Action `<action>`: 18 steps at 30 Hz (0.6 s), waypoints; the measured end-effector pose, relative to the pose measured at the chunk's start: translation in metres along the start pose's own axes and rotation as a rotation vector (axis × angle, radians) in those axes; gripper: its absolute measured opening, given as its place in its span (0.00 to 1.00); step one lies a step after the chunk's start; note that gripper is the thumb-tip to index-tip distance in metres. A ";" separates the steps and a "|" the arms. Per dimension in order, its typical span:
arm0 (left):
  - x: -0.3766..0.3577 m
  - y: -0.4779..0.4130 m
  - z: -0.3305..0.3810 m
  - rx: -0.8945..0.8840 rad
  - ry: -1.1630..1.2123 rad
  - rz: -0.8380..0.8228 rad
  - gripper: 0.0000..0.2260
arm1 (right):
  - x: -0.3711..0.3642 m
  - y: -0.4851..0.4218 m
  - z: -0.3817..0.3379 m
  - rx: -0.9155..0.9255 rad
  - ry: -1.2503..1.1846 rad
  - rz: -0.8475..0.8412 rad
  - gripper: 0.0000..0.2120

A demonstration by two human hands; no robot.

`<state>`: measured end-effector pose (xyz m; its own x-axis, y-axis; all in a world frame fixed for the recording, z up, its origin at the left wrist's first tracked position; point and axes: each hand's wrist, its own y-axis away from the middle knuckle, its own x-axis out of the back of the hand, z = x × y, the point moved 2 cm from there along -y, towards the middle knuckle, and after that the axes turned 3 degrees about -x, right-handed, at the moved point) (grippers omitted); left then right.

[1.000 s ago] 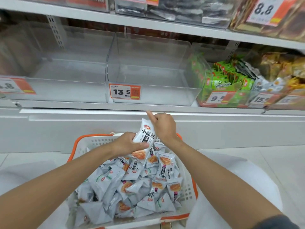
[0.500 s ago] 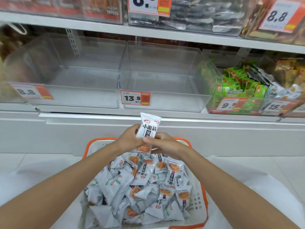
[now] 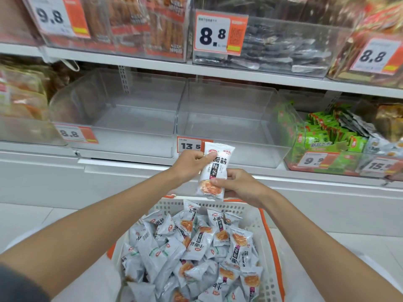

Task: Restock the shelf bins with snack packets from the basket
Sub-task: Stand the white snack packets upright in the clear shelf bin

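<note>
Both hands hold one white snack packet (image 3: pixel 216 168) upright above the basket (image 3: pixel 269 240), in front of the shelf's (image 3: pixel 39 148) front edge. The left hand (image 3: pixel 192 163) grips its upper left corner, thumb covering some print. The right hand (image 3: pixel 241 187) pinches its lower right edge, its fingers curled out of sight behind. Packet and left hand hide part of the 13.5 price tag (image 3: pixel 188 146) on a clear bin (image 3: pixel 229 118). More packets (image 3: pixel 192 249) fill the basket, whose near end is cut off.
</note>
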<state>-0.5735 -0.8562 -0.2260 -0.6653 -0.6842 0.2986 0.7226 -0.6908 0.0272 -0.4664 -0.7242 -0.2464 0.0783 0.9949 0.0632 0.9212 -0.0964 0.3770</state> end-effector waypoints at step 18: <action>0.049 -0.124 0.078 0.001 0.095 0.153 0.11 | 0.065 -0.070 -0.105 0.071 -0.094 0.138 0.11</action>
<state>-0.6807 -0.7856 -0.1399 -0.5620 -0.8006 0.2077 0.8171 -0.5765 -0.0113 -0.5657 -0.6562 -0.1721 0.2375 0.9711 0.0221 0.9236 -0.2328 0.3045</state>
